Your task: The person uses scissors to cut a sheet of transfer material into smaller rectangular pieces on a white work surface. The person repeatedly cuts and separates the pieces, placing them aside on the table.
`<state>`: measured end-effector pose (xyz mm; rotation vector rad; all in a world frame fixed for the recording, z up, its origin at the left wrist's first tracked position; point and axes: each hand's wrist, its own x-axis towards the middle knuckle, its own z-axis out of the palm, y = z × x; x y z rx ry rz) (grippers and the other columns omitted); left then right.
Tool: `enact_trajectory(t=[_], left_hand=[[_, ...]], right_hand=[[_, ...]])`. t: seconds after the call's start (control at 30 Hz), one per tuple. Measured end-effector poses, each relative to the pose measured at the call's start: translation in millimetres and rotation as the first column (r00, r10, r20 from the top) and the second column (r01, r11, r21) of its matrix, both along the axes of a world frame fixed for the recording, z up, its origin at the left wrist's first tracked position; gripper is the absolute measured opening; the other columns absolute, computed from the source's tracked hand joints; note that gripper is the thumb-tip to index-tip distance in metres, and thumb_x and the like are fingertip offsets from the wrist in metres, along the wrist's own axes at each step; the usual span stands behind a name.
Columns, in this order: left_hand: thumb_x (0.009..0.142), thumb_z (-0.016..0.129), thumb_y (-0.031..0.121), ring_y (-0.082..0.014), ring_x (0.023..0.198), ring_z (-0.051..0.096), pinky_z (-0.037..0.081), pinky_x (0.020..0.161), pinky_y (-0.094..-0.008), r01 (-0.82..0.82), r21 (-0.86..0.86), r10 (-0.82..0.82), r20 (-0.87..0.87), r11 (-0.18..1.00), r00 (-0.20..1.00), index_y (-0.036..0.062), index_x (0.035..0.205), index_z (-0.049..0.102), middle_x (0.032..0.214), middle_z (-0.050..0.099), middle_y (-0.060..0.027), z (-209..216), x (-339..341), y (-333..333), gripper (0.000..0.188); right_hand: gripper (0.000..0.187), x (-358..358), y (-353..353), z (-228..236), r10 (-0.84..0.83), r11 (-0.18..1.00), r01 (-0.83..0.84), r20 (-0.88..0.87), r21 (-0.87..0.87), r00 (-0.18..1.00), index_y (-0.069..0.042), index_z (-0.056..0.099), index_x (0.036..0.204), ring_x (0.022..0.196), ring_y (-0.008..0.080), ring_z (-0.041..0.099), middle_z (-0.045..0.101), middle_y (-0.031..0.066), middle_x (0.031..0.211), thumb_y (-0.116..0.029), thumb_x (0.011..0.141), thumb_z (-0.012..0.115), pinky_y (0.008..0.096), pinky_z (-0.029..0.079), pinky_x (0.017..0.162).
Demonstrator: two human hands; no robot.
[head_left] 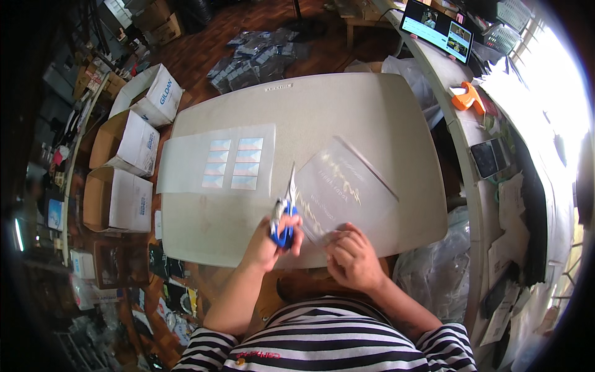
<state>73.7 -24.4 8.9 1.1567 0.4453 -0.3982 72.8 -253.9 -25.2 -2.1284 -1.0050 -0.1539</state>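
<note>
My left hand (268,243) is closed round the blue handles of a pair of scissors (289,209). The blades point away from me and look close together, beside the left edge of a clear film sheet (356,186). White lettering and pale gold leaf-like print mark that sheet. My right hand (352,256) pinches its near corner, and the sheet tilts over the table (347,111). Left of the scissors, a translucent sheet (183,161) lies flat, with several small blue-and-pink printed rectangles (246,162) in two columns.
Three open cardboard boxes (129,208) stand in a row left of the table. Clear-wrapped packages (254,59) lie on the floor beyond it. Along the right, a bench (457,118) bears a lit screen (437,30), an orange tape dispenser (468,99) and a phone (489,157).
</note>
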Motion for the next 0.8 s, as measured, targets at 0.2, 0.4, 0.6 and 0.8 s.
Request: enact_trajectory(t=[0.2, 0.4, 0.6, 0.8], left_hand=[[0.087, 0.069, 0.023, -0.0146, 0.061, 0.061, 0.049, 0.059, -0.0237, 0.127, 0.097, -0.114, -0.127, 0.987, 0.985, -0.0006, 0.098, 0.060, 0.073, 0.063, -0.0089, 19.2, -100.0, 19.4, 0.028], [0.092, 0.062, 0.011, -0.0117, 0.070, 0.062, 0.050, 0.061, -0.0262, 0.084, 0.215, -0.022, -0.278, 0.973, 0.960, -0.0021, 0.094, 0.056, 0.080, 0.063, -0.0080, 17.7, -171.2, 27.9, 0.015], [0.094, 0.058, 0.007, -0.0094, 0.071, 0.059, 0.048, 0.062, -0.0234, 0.166, 0.205, -0.104, -0.281, 0.965, 0.954, -0.0017, 0.092, 0.054, 0.086, 0.064, -0.0080, 19.8, -155.0, 15.3, 0.010], [0.095, 0.060, 0.009, -0.0094, 0.074, 0.061, 0.049, 0.062, -0.0237, 0.020, 0.119, 0.003, -0.185, 0.993, 0.983, -0.0012, 0.090, 0.053, 0.095, 0.065, -0.0104, 0.4, -141.4, 4.8, 0.013]], right_hand=[[0.043, 26.9, -15.3, 14.0, -0.069, 0.980, 0.064, -0.021, -0.186, 0.997, -0.006, 0.067, 0.118, 0.108, 0.0350, 0.053, 0.053, 0.0151, 0.113, -0.027, 0.081, 0.075, 0.0480, 0.042, 0.105], [0.040, 26.7, 16.6, 14.8, -0.118, 0.975, 0.107, -0.043, -0.195, 0.992, -0.006, 0.063, 0.121, 0.133, 0.0374, 0.044, 0.051, 0.0178, 0.135, -0.023, 0.085, 0.072, 0.0496, 0.036, 0.112], [0.039, 22.1, 23.9, 12.2, -0.142, 0.963, 0.137, -0.003, -0.233, 0.990, -0.005, 0.062, 0.121, 0.136, 0.0366, 0.042, 0.050, 0.0181, 0.138, -0.021, 0.087, 0.071, 0.0502, 0.034, 0.113], [0.041, 23.4, 21.0, 15.3, -0.121, 0.968, 0.109, -0.040, -0.224, 0.992, -0.003, 0.063, 0.123, 0.137, 0.0383, 0.042, 0.051, 0.0193, 0.139, -0.014, 0.084, 0.071, 0.0514, 0.032, 0.114]])
